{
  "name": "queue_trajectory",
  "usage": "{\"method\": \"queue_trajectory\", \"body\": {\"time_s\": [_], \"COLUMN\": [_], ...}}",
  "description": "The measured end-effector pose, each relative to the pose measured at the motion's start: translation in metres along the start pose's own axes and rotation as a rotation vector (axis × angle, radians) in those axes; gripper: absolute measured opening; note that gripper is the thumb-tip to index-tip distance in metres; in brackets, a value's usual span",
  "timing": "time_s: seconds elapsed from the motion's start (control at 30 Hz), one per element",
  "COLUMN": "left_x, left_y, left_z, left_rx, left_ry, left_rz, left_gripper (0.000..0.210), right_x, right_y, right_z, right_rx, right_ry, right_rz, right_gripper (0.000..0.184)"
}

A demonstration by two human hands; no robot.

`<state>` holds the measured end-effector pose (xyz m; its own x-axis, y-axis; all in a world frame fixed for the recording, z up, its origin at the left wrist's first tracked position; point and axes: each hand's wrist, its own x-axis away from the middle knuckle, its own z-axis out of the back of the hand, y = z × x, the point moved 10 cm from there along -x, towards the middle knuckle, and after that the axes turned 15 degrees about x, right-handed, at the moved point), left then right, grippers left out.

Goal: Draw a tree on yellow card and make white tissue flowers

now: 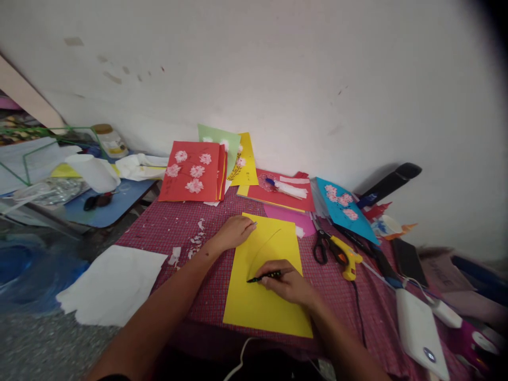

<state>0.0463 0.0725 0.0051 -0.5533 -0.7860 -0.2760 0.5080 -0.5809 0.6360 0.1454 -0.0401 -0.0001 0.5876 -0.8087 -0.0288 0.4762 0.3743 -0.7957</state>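
Note:
A sheet of yellow paper (270,307) lies on the checked tablecloth (214,296), with a thin curved dark line on its upper half. My right hand (288,283) grips a black pen (270,275), its tip touching the paper at the line's lower end. Across the sheet's upper left edge rests my left hand (237,231), its fingers curled together. A small pale bit shows at those fingertips, too small to name.
Red flower cards (194,169) lean against the wall. Black-handled scissors (322,247), a yellow glue gun (346,256) and a blue flower card (345,206) lie at right. White paper (115,283) hangs over the left edge. A white power bank (420,330) sits at lower right.

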Motion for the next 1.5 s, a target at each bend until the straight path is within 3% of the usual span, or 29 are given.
{"method": "queue_trajectory", "body": {"time_s": [0.27, 0.5, 0.6, 0.73, 0.83, 0.93, 1.07, 1.27, 1.5], "left_x": [0.000, 0.000, 0.000, 0.000, 0.000, 0.000, 0.000, 0.000, 0.000], "left_y": [0.002, 0.002, 0.002, 0.001, 0.000, 0.000, 0.000, 0.001, -0.001], "left_z": [0.003, 0.001, 0.001, 0.001, 0.001, 0.002, 0.003, 0.004, 0.002], "left_rx": [0.047, 0.030, 0.028, 0.031, 0.061, 0.088, 0.096, 0.089, 0.072], "left_ry": [0.001, 0.012, 0.018, 0.014, 0.010, 0.012, 0.019, 0.025, 0.025], "left_rz": [0.029, -0.003, -0.009, 0.000, 0.007, 0.013, 0.016, 0.007, 0.008], "left_gripper": [0.037, 0.036, 0.036, 0.037, 0.038, 0.037, 0.037, 0.037, 0.036], "right_x": [0.009, 0.011, 0.004, 0.016, 0.028, 0.030, 0.015, 0.013, 0.009], "right_y": [-0.026, -0.032, -0.007, 0.049, 0.073, 0.089, 0.092, 0.106, 0.104], "right_z": [-0.023, -0.025, -0.002, 0.062, 0.094, 0.113, 0.124, 0.123, 0.117], "right_rx": [-0.006, -0.060, -0.124, -0.040, 0.080, 0.096, 0.137, 0.076, 0.164], "right_ry": [-0.196, -0.217, -0.001, 0.535, 0.724, 0.788, 0.797, 0.871, 0.794], "right_rz": [0.167, 0.168, 0.020, -0.279, -0.412, -0.501, -0.464, -0.463, -0.408], "right_gripper": [0.023, 0.022, 0.021, 0.024, 0.025, 0.026, 0.025, 0.032, 0.025]}}
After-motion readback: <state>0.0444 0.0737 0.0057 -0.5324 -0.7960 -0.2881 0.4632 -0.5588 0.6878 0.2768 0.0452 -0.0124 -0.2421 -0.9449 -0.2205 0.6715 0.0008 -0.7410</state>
